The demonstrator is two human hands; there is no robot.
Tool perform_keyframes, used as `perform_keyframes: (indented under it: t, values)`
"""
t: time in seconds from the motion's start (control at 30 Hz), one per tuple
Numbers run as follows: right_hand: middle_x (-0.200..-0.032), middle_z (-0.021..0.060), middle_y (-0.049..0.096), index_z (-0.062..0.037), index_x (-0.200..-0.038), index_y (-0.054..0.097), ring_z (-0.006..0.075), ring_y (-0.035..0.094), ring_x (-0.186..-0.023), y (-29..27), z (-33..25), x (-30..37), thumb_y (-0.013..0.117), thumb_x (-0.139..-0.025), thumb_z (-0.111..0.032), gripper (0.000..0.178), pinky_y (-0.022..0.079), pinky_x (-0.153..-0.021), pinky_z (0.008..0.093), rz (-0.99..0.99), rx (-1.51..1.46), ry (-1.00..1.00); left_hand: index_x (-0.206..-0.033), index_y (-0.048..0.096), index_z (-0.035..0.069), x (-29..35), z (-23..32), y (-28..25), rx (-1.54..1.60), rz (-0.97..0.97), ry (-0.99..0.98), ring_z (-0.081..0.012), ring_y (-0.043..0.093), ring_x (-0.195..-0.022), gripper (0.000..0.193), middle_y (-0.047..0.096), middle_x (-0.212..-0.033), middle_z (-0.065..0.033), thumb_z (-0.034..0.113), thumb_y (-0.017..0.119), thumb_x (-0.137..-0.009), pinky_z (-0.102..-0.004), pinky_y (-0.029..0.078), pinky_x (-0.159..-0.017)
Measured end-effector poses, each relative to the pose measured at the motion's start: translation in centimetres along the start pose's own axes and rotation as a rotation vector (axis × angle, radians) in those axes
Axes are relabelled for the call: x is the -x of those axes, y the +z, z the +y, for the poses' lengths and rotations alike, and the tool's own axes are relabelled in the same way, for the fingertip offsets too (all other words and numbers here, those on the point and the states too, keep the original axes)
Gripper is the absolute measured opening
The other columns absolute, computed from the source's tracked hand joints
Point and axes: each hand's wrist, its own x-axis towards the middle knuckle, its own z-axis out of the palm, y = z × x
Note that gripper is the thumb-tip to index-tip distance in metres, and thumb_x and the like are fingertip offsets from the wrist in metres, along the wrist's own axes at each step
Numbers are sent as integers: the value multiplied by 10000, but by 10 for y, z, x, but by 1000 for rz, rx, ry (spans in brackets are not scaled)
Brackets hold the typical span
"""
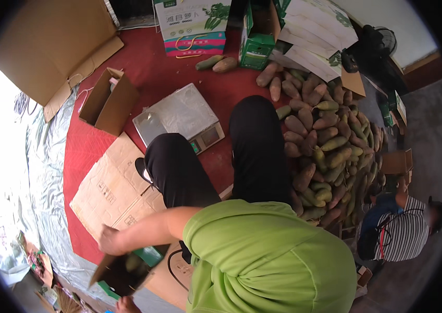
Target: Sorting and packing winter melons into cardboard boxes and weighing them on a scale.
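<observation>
My body is twisted toward the left, where a cardboard box (111, 276) with green flaps is tilted at the lower left. My right hand (110, 240) crosses over and closes on the box's upper edge, slightly blurred. At the lower corner my left hand (127, 304) grips the box; only its fingers show at the picture's edge. Inside the box lies a greenish radish (135, 264), partly shadowed. Under and beside the box is a flattened cardboard sheet (107, 194).
A silver weighing scale (179, 112) sits before my knees on a red mat (142, 49). To the right spreads a large heap of soil-dusted radishes (330, 143). An open brown box (109, 101) and a green carton (258, 39) stand farther off. A person in stripes (406, 229) is at right.
</observation>
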Motion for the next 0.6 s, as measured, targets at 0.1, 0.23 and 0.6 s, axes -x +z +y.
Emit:
perform_keyframes:
  t: [0.1,0.23,0.6]
  values:
    - [-985,157,685,-29,-912,708,279,648,-963,22,-35,9,700,-722,-318,345,476,-822,504,-133,-235,-7,-909,670,88,57,-56,89,113,-128,-106,-324,590,-851,181,629,-888,-155,181,515,-897,-425,472,-755]
    - [-975,124,685,-60,-936,704,287,643,-965,-14,1,49,646,-800,-379,352,497,-783,458,-146,-127,-138,-935,664,80,-4,-14,65,209,-155,-89,-327,590,-865,189,630,-898,-163,189,514,-903,-423,472,-765]
    - [-810,135,680,-61,-818,691,266,670,-762,-197,214,266,629,-794,-213,165,507,-684,369,879,-555,479,-936,654,4,-155,206,-103,521,291,584,-256,608,-729,130,642,-826,-125,48,609,-821,-339,489,-648]
